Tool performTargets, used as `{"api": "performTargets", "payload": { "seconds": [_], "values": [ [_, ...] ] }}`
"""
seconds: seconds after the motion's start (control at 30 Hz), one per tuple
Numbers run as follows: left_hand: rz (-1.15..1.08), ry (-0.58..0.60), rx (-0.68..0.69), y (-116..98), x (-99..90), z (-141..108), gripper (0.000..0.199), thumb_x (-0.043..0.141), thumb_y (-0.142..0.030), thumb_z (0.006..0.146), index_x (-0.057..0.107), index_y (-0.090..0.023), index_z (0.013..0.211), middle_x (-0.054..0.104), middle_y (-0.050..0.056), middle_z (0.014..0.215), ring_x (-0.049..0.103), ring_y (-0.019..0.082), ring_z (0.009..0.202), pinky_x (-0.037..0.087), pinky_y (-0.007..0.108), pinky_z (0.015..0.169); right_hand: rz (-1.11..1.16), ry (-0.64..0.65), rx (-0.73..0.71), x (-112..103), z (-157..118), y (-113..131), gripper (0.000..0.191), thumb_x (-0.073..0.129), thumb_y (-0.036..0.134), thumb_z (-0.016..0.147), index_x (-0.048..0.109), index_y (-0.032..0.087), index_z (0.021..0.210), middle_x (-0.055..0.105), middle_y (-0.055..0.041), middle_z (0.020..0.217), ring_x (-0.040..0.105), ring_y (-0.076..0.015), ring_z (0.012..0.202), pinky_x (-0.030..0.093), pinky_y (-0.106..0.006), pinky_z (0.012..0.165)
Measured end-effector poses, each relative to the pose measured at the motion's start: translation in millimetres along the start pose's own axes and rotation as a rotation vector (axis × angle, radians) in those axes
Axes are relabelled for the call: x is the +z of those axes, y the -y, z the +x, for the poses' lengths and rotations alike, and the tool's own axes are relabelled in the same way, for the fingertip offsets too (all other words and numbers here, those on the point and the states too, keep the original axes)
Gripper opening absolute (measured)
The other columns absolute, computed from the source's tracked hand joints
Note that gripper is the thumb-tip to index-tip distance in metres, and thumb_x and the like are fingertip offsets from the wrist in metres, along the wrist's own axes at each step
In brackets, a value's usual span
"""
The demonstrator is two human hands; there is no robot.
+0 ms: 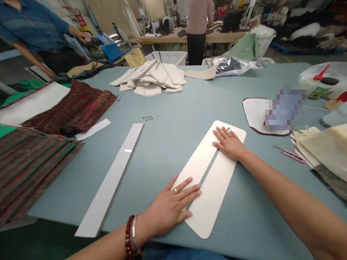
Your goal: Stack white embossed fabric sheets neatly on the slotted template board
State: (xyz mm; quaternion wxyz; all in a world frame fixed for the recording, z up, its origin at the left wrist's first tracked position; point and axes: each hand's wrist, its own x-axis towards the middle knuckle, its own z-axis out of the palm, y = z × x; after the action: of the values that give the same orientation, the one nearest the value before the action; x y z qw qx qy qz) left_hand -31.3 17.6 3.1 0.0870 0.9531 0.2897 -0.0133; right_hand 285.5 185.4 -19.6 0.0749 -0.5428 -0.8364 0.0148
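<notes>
so right now the long white template [217,180] with the slot down its middle is lying flat on the grey-blue table [168,108], angled away from me to the right, and both my hands are on it. my left hand [170,207] is pressed flat on the near end, fingers spread out and pointing along the slot, not gripping anything. my right hand [229,142] is flat on the far end, fingers open too, just resting on the surface. off to the left there's a long white strip [114,177] lying apart from the template, and past that a stack of dark red fabric [73,108]. pink scissors [288,154] sit just right of my right wrist, and a pile of white cut pieces [151,79] is further back.
</notes>
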Motion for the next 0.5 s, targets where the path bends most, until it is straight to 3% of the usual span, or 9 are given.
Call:
{"api": "performTargets", "payload": {
  "seconds": [0.13, 0.23, 0.37, 0.43, 0.5],
  "values": [
    [0.015, 0.04, -0.068, 67, -18.1, -34, 0.059, 0.04, -0.023, 0.103, 0.022, -0.035, 0.158, 0.031, -0.007, 0.162, 0.016, 0.016, 0.153, -0.007, 0.042, 0.126, -0.124, 0.013, 0.154, 7, -83, 22, 0.069, 0.028, 0.057, 0.102, 0.031, 0.014, 0.157, 0.021, -0.0153, 0.163, 0.021, -0.0296, 0.15, 0.024, -0.052, 0.118],
    [-0.02, 0.059, -0.132, 94, -23.8, -44, 0.065, 0.038, -0.01, 0.096, 0.032, -0.04, 0.154, 0.033, -0.006, 0.161, 0.018, 0.019, 0.153, 0.008, 0.049, 0.126, -0.151, -0.011, 0.202, 0, -154, 61, 0.071, 0.031, 0.056, 0.102, 0.022, 0.015, 0.159, 0.019, -0.0177, 0.164, 0.025, -0.0336, 0.149, 0.033, -0.056, 0.111],
    [-0.133, -0.083, -0.213, 97, -19.0, -32, 0.054, 0.036, -0.008, 0.095, 0.058, -0.034, 0.137, 0.049, -0.002, 0.152, 0.029, 0.019, 0.15, 0.021, 0.05, 0.124, -0.149, -0.019, 0.246, -15, -218, 106, 0.068, 0.037, 0.051, 0.102, 0.024, 0.015, 0.158, 0.026, -0.0211, 0.161, 0.038, -0.039, 0.141, 0.039, -0.059, 0.103],
    [-0.136, -0.199, -0.294, 91, -14.1, -18, 0.045, 0.036, -0.015, 0.099, 0.059, -0.028, 0.136, 0.052, 0.003, 0.15, 0.034, 0.02, 0.148, 0.022, 0.051, 0.124, -0.145, -0.029, 0.223, -23, -224, 109, 0.065, 0.038, 0.053, 0.101, 0.032, 0.018, 0.155, 0.034, -0.0203, 0.158, 0.05, -0.0405, 0.13, 0.041, -0.06, 0.101],
    [-0.078, -0.245, -0.384, 86, -8.8, -3, 0.045, 0.04, -0.028, 0.102, 0.048, -0.024, 0.146, 0.043, 0.008, 0.156, 0.028, 0.024, 0.151, 0.02, 0.054, 0.124, -0.135, -0.053, 0.202, -29, -212, 98, 0.062, 0.038, 0.054, 0.101, 0.036, 0.022, 0.153, 0.04, -0.0168, 0.155, 0.055, -0.0388, 0.124, 0.04, -0.059, 0.102]
  ]
}}
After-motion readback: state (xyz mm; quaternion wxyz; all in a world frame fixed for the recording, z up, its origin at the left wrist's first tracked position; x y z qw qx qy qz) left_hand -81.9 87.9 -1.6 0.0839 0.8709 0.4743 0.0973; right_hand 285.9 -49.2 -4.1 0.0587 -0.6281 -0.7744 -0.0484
